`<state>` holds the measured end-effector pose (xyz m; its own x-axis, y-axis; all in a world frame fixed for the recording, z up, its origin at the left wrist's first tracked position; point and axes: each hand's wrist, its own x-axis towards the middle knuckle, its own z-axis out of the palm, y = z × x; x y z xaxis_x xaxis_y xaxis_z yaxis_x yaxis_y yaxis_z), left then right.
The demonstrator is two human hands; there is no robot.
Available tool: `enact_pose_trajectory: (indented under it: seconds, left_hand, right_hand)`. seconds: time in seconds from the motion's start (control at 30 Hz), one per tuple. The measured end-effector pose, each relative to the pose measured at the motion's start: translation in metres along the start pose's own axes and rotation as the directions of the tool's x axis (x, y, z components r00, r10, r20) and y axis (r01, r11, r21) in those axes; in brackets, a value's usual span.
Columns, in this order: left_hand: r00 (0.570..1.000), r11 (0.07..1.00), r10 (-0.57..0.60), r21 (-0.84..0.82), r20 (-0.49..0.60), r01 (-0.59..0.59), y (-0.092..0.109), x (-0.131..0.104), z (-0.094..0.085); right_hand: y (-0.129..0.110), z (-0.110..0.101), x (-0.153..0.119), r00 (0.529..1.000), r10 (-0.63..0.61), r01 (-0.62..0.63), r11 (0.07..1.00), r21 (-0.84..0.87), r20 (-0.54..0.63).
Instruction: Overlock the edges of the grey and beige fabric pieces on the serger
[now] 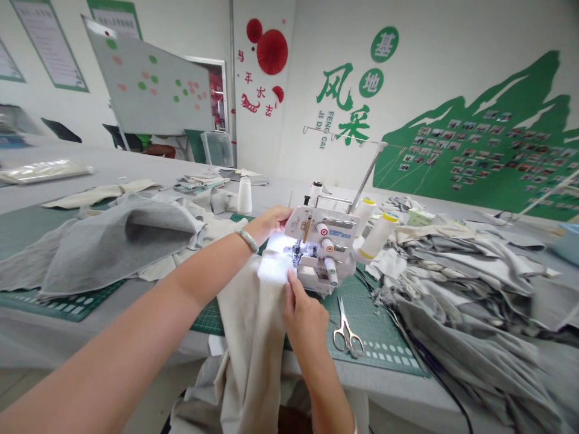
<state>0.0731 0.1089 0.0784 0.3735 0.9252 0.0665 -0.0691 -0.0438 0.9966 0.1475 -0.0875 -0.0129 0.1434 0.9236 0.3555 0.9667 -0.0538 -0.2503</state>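
The beige cloth point(244, 313) lies between your two hands, its far end white in the light at the sewing machine point(338, 242), beside the presser foot, and its near end hanging over the near edge of the table. Your right hand point(306, 313) touches the cloth's right edge just on the near side of the foot, thumb and forefinger drawn narrow together; whether they pinch or only press, I cannot tell. Your left hand point(275, 218) is at the far left of the machine, fingertips partly hidden behind it, so its grip cannot be told. Your left arm stretches long from the near left, a bracelet point(248, 241) at the wrist; your right forearm rises steeply from the near edge. Scissors point(344, 320) lie right of your right hand.
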Motion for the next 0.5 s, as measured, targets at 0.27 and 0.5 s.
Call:
enact_pose_trajectory:
  seconds: [0.27,0.5]
  left_hand:
    - [0.931,0.896,0.313,0.383,-0.186,-0.225,-0.019,-0.086,-0.013]
    - [0.854,0.467,0.429,0.738,0.294,-0.488,-0.06,-0.125,-0.004]
  right_hand:
    - [-0.001,-0.003,0.001,0.999,0.024,-0.025,0.999,0.031,0.034]
    - [0.001,0.002,-0.001,1.0,0.028,-0.028,0.996,0.083,-0.003]
